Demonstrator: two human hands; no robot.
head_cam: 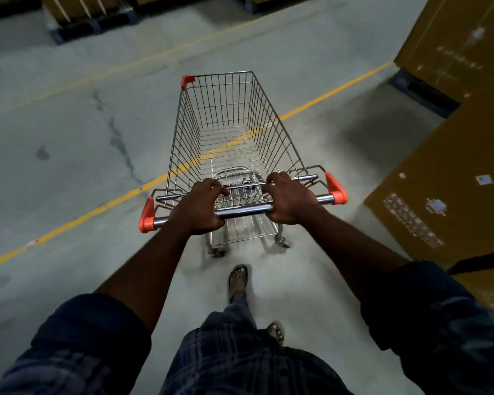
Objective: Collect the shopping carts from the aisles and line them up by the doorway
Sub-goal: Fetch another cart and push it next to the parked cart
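An empty wire shopping cart (pixel 188 132) with orange plastic corner caps stands on the concrete floor straight ahead of me, over a yellow floor line. My left hand (pixel 198 209) grips the left part of its chrome handle bar (pixel 244 210). My right hand (pixel 290 199) is closed around the right part of the same bar. Both arms stretch forward, and my sandalled feet show below the cart's rear wheels.
Tall brown cardboard boxes (pixel 451 172) on dark pallets crowd the right side, close to the cart. More boxes on pallets (pixel 77 21) line the far edge at top left. Two yellow lines (pixel 77 215) run diagonally across the grey floor, which is cracked on the left.
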